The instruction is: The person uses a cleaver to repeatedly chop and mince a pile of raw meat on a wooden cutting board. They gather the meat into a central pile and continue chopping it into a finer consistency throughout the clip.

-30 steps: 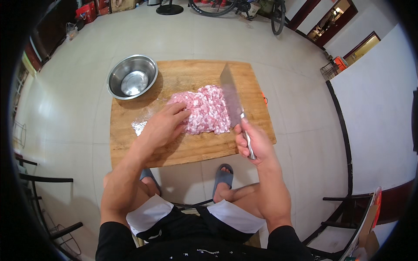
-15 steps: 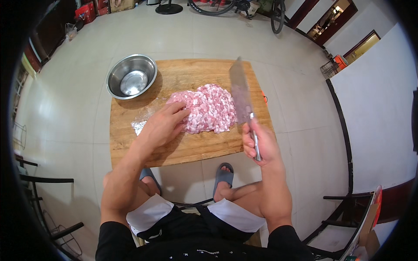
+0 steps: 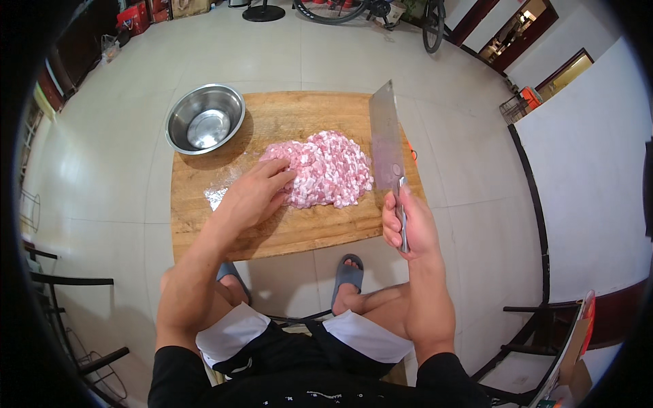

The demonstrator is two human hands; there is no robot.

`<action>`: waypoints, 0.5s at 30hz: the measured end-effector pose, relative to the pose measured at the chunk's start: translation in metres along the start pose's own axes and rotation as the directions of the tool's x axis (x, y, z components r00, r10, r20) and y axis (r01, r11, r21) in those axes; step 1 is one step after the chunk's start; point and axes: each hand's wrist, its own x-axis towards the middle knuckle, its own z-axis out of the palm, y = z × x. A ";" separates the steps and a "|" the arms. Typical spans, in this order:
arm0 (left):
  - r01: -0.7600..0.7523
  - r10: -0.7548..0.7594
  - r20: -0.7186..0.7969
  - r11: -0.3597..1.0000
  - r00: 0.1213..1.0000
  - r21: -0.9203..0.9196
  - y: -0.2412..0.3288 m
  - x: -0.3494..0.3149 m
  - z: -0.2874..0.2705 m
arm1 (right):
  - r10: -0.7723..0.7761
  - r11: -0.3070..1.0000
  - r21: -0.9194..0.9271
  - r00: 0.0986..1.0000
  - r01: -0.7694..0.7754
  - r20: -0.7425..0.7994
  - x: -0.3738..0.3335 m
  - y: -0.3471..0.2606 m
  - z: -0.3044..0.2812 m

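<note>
A wide mound of chopped pink and white meat (image 3: 330,170) lies in the middle of a wooden cutting board (image 3: 292,234). My left hand (image 3: 255,190) rests on the mound's left side, fingers stretched out and slightly bent, fingertips touching the meat. In my right hand (image 3: 413,221) the handle of a cleaver (image 3: 386,139) is wrapped by closed fingers. Its broad blade points away from me above the board's right part, just right of the meat and apart from it. Fat smears show on the wood by my left wrist.
A steel bowl (image 3: 207,122) stands at the board's far left corner. Below the near edge are my feet in grey slippers (image 3: 348,277). Dark metal chair frames (image 3: 75,280) stand at the left, with others at lower right. A bicycle (image 3: 340,10) and a white partition (image 3: 592,177) are farther off.
The cleaver has moved slightly right and up, away from the meat, and its blade is now sharp rather than blurred. My left hand and the bowl stay where they were.
</note>
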 end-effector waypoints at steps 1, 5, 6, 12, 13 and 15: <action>-0.002 0.002 0.002 1.000 1.000 0.004 -0.001 0.000 0.000 | -0.016 1.000 0.022 1.000 0.016 0.025 -0.002 0.000 0.000; -0.012 0.011 -0.006 1.000 1.000 -0.018 0.003 0.004 -0.001 | 0.180 0.974 -0.107 0.970 -0.199 -0.165 0.015 0.022 0.001; -0.023 0.023 -0.020 1.000 1.000 -0.006 -0.001 0.002 0.002 | 0.199 0.968 -0.125 0.969 -0.218 -0.148 0.019 0.026 0.005; -0.033 0.034 -0.039 0.999 0.999 0.009 0.001 -0.001 0.001 | 0.139 0.990 0.020 0.987 -0.138 -0.075 -0.007 0.006 0.014; -0.037 0.038 -0.038 0.999 0.999 0.013 -0.001 -0.001 0.001 | 0.110 0.993 0.042 0.993 -0.108 -0.031 -0.013 0.004 0.014; -0.024 0.024 -0.021 1.000 1.000 0.006 -0.001 0.001 0.002 | 0.122 0.991 0.059 0.992 -0.121 -0.022 -0.020 0.010 0.012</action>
